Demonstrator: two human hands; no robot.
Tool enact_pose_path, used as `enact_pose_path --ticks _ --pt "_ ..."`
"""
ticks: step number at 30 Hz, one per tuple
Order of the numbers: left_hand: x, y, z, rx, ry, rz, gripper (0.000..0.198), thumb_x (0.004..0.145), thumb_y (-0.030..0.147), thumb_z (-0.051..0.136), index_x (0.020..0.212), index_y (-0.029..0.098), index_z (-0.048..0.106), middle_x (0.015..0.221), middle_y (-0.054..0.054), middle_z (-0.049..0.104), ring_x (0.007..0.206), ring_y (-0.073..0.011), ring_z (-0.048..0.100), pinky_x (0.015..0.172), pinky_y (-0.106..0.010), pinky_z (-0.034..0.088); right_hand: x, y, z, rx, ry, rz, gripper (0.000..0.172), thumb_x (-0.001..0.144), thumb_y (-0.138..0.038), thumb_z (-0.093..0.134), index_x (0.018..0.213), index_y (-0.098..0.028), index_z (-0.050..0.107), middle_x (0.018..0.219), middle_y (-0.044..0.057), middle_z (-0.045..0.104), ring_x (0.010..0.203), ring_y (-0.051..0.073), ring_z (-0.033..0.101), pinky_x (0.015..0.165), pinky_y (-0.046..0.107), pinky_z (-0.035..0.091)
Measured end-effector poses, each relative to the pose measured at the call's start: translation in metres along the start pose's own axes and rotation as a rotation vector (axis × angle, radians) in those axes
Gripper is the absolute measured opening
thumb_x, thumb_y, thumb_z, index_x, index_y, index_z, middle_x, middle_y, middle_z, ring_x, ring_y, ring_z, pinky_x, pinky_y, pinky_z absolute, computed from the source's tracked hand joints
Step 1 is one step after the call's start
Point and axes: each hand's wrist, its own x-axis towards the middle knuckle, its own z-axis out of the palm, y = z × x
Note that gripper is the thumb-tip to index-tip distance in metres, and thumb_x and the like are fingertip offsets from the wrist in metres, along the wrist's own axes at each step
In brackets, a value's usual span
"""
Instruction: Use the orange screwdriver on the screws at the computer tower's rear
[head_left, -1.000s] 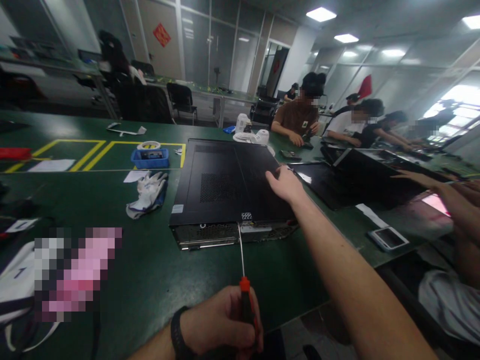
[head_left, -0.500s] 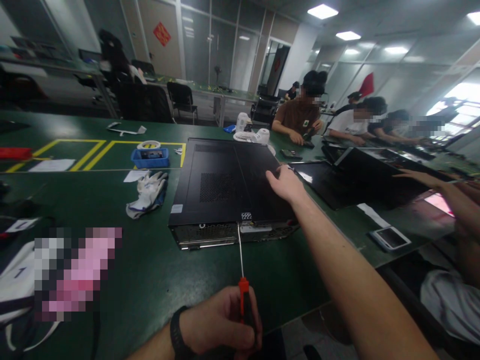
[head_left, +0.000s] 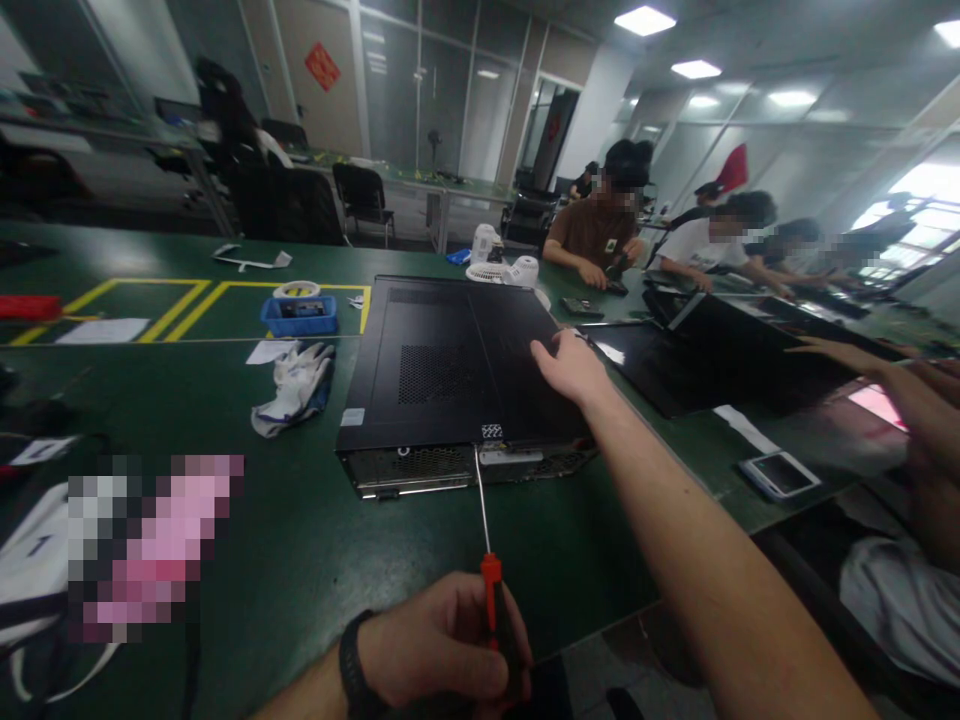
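Note:
A black computer case (head_left: pixel 442 330) lies flat on the green table, its perforated rear panel facing me. My left hand (head_left: pixel 450 645), with a dark band at the wrist, is closed round the red and black handle of a screwdriver (head_left: pixel 491 580). The screwdriver's long shaft reaches up to the case's rear edge near the middle; the tip's exact seat is too small to make out. My right hand (head_left: pixel 574 368) grips the case's right edge, thumb on the top cover and the other fingers partly hidden over the side.
Left of the case lie work gloves (head_left: pixel 294 390) and a blue tray (head_left: pixel 300 316) with tape. White fan parts (head_left: pixel 502 268) stand behind it. Dark panels (head_left: pixel 675 370) and a phone-like device (head_left: pixel 780 474) lie right, near a co-worker's arm (head_left: pixel 862 365). More people sit farther back.
The screwdriver's handle and my left hand have shifted very slightly to the right, while the tip stays at the rear edge. My right hand and the case keep their places.

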Motion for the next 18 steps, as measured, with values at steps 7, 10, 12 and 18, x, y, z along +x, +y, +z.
enact_pose_path --ticks 7,10,12,18 --pt "0.0026 -0.0044 -0.0025 -0.006 -0.023 0.055 0.053 0.064 0.049 0.101 0.089 0.013 0.070 0.080 -0.006 0.077 0.053 -0.0095 0.066 0.051 -0.019 0.051 -0.0002 0.0000 0.0001 0.003 -0.004 0.012 0.058 0.101 -0.065 0.047 0.133 -0.017 0.058 0.137 0.023 0.067 0.127 0.038 0.067 0.109 0.052 0.051" --pt "0.0027 -0.0025 -0.0004 -0.022 -0.036 0.039 0.051 0.070 0.048 0.098 0.099 0.013 0.075 0.086 -0.007 0.078 0.057 -0.0099 0.068 0.053 -0.019 0.053 0.0005 0.0000 -0.0001 0.005 -0.009 0.014 0.059 0.101 -0.065 0.047 0.133 -0.017 0.058 0.137 0.023 0.067 0.127 0.038 0.067 0.110 0.052 0.051" --pt "0.0019 -0.0008 0.0005 -0.029 -0.050 0.021 0.051 0.073 0.046 0.097 0.106 0.013 0.077 0.089 -0.008 0.079 0.061 -0.0106 0.070 0.055 -0.019 0.053 0.0009 0.0000 -0.0002 0.006 -0.011 0.014 0.059 0.100 -0.065 0.047 0.132 -0.017 0.058 0.137 0.023 0.067 0.127 0.038 0.067 0.110 0.052 0.050" --pt "0.0012 -0.0031 -0.0024 -0.046 -0.059 0.040 0.046 0.071 0.041 0.099 0.095 0.013 0.073 0.084 -0.006 0.078 0.052 -0.0085 0.066 0.048 -0.017 0.050 0.0004 0.0001 -0.0003 0.000 -0.005 0.010 0.060 0.101 -0.066 0.046 0.133 -0.017 0.058 0.137 0.023 0.067 0.126 0.038 0.067 0.109 0.052 0.051"
